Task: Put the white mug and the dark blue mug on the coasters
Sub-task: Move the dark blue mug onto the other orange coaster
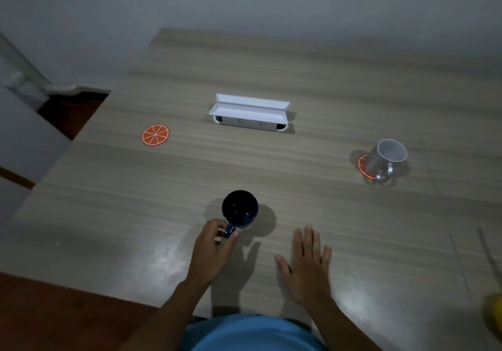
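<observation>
The dark blue mug [240, 209] stands upright on the wooden table [271, 65] near its front edge. My left hand [213, 247] grips its handle from behind. Flat on the table to the right lies my right hand [307, 263], fingers spread and holding nothing. The white mug [385, 158] sits on an orange-slice coaster [362, 167] at the right, handle facing me. A second orange-slice coaster [155, 135] lies bare at the left.
A white open box [250, 113] sits at the middle of the table. The table's left edge drops to a brown floor [70, 117]. A yellow object [493, 315] shows at the lower right edge.
</observation>
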